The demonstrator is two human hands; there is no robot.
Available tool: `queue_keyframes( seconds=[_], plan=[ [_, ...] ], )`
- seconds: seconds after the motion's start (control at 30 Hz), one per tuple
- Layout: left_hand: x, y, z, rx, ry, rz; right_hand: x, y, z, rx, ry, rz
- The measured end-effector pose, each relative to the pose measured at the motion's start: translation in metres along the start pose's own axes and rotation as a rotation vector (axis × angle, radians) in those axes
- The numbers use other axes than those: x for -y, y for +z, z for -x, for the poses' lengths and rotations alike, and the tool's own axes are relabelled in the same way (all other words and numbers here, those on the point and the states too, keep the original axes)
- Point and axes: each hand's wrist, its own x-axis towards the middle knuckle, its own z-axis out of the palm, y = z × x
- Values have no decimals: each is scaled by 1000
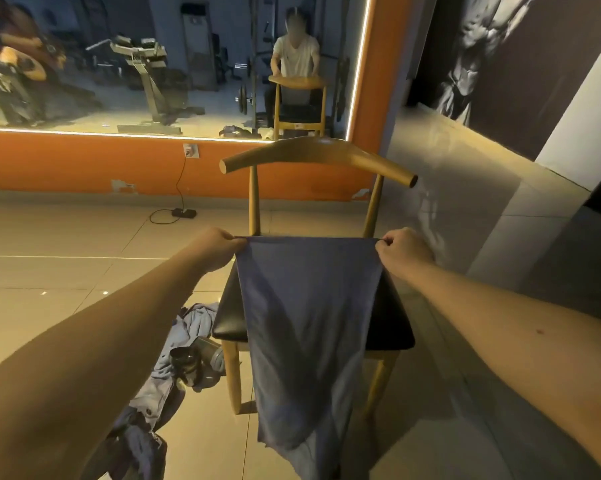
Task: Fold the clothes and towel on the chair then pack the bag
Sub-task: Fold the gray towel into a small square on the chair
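A blue towel [306, 323] hangs lengthwise over the black seat of a wooden chair [392, 327], its lower end dangling past the front edge toward me. My left hand [219, 245] pinches the towel's far left corner. My right hand [401, 249] pinches the far right corner, so the top edge is stretched straight between both hands above the back of the seat. On the floor left of the chair lies a heap of crumpled blue-grey clothes [160, 386] with a dark bottle [188, 362] resting on it. No bag is recognisable.
The chair's curved wooden backrest [318, 155] rises just beyond my hands. Behind it runs an orange wall with a large mirror [174, 64] showing gym machines and a person. A power strip with cable [184, 213] lies on the tiled floor.
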Motion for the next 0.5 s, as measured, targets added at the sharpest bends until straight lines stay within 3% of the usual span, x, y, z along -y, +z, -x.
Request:
queue_keyframes(
  seconds=[0.07, 0.23, 0.5],
  plan=[
    [-7, 10, -26, -11, -58, 72, 9, 10, -24, 11, 78, -42],
    [-16, 43, -82, -69, -207, 420, 17, 58, -81, -89, 418, -481],
    [26, 94, -196, -198, -249, 431, -17, 156, -178, -155, 397, -491]
  ],
)
